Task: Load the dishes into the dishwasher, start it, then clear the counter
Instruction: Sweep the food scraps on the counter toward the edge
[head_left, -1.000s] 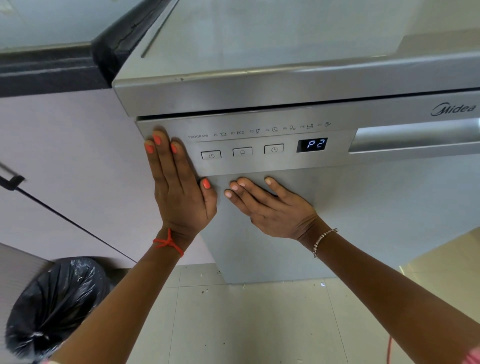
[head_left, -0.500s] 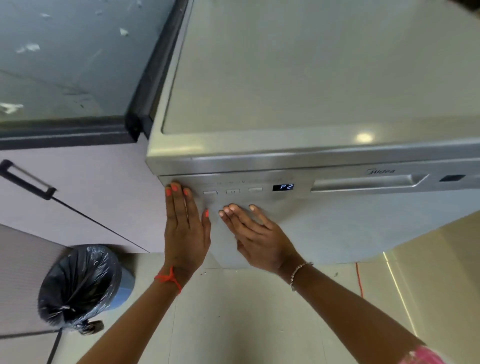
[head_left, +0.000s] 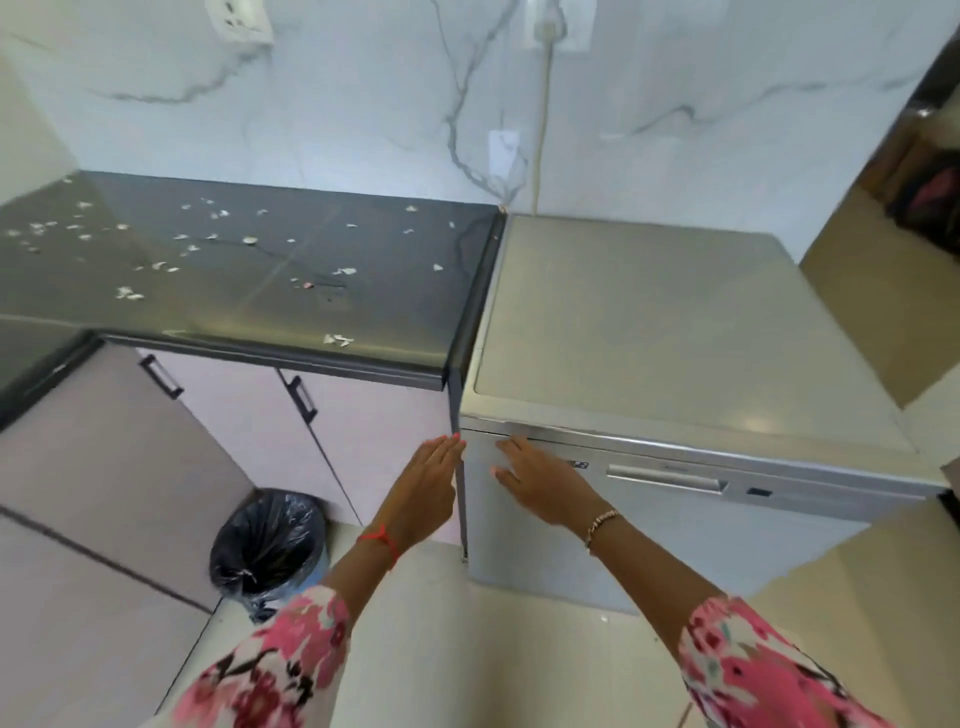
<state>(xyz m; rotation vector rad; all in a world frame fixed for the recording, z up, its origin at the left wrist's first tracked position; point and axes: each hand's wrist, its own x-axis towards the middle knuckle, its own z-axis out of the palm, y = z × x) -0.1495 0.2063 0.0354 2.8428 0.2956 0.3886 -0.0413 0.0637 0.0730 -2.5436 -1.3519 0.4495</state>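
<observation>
A silver dishwasher (head_left: 675, 525) stands with its door closed; its small display is lit beside the recessed door handle (head_left: 667, 478). My right hand (head_left: 540, 480) lies flat with spread fingers on the upper left of the door, over the control panel. My left hand (head_left: 428, 483) is open and empty, its fingertips at the door's left edge. To the left lies the dark counter (head_left: 249, 306), strewn with several small white scraps (head_left: 337, 340). No dishes are visible.
A bin lined with a black bag (head_left: 267, 551) stands on the floor under the counter, left of my left arm. Pale cabinet doors with black handles (head_left: 304, 397) run below the counter. A cord (head_left: 543, 119) hangs down the marble wall behind the dishwasher.
The view has pulled back and up, so the counter and wall now show. My left hand has slid off the panel to the door's left edge; my right hand moved up onto the panel.
</observation>
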